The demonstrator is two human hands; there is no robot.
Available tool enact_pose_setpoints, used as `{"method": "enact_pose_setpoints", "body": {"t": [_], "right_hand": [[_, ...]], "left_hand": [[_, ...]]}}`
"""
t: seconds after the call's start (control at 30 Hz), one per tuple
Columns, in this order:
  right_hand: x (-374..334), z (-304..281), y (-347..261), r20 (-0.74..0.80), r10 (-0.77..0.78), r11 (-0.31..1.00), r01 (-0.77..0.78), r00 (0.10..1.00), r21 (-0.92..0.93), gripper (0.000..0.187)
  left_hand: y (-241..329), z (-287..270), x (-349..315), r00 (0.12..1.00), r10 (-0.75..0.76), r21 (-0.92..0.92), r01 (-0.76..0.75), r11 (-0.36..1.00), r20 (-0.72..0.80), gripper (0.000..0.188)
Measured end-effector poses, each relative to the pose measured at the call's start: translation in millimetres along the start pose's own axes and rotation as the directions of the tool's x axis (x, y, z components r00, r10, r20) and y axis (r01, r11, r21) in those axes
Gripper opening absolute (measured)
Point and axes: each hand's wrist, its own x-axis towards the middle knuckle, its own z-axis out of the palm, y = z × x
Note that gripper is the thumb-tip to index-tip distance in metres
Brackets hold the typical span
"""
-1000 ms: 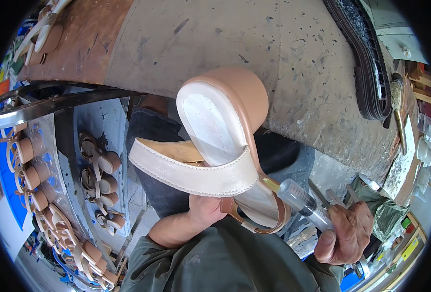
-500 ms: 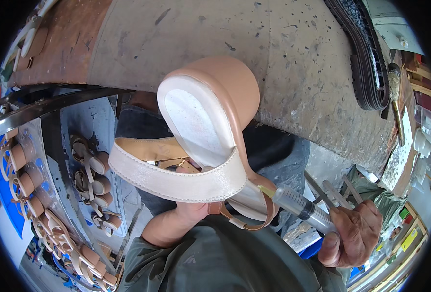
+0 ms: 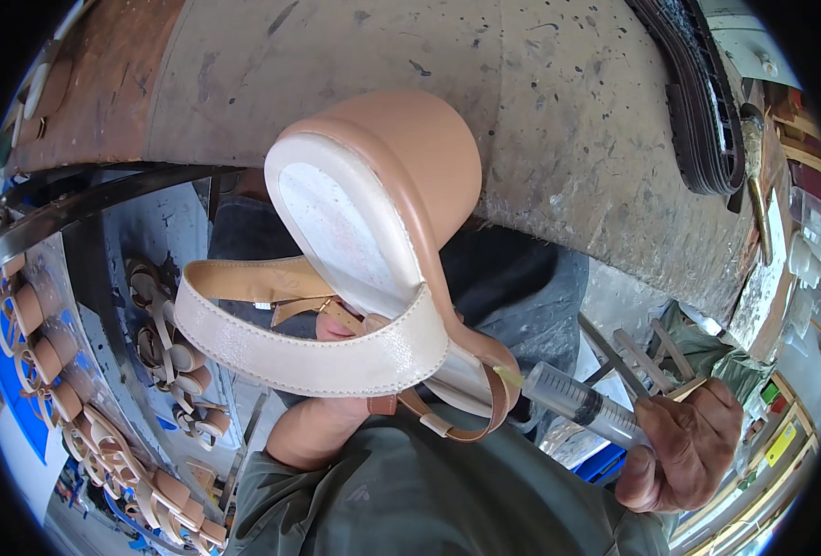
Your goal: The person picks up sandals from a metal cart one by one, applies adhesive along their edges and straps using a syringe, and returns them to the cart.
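Note:
A tan block-heeled sandal is held up in front of me, heel end away and toe end toward my body. Its wide pale strap loops out to the left. My left hand grips it from below, fingers closed; the strap hides much of that hand. A white pad lies on the heel end of the insole. My right hand is closed around a clear syringe with a dark plunger seal and a yellowish tip. That tip points at the narrow brown strap near the toe; I cannot tell whether they touch.
Beyond the sandal is a stained workbench. A dark ribbed strip and a brush lie on its right side. At left, a rack with a metal rail holds several similar sandals. A wooden frame stands low right.
The sandal and my left hand have shifted left, and the heel has risen slightly. My right hand has drawn the syringe a little right, widening the gap between its barrel and the sandal.

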Motion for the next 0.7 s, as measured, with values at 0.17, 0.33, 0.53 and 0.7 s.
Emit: {"method": "enact_pose_setpoints", "body": {"t": [0.17, 0.33, 0.53, 0.7], "right_hand": [[-2, -5, -1, 0.052, 0.007, 1.0, -0.006, 0.999, -0.006, 0.027], [-11, -2, -6, -0.013, 0.08, 0.997, -0.08, 0.997, 0.001, 0.027], [-23, -4, -12, -0.029, 0.157, 0.988, -0.157, 0.987, -0.008, 0.027], [-30, -2, -14, -0.053, 0.177, 0.984, -0.179, 0.983, -0.026, 0.026]], "left_hand": [[6, 10, 1, 1.0, -0.018, -0.065, 0.017, 0.998, -0.018, 0.042], [2, 0, -1, 0.985, -0.11, -0.114, 0.126, 0.985, 0.131, 0.084], [-6, 18, 5, 0.998, 0.039, -0.149, -0.032, 0.988, 0.046, 0.033], [-11, 18, 6, 0.997, 0.076, -0.117, -0.075, 0.99, 0.011, 0.033]]}}
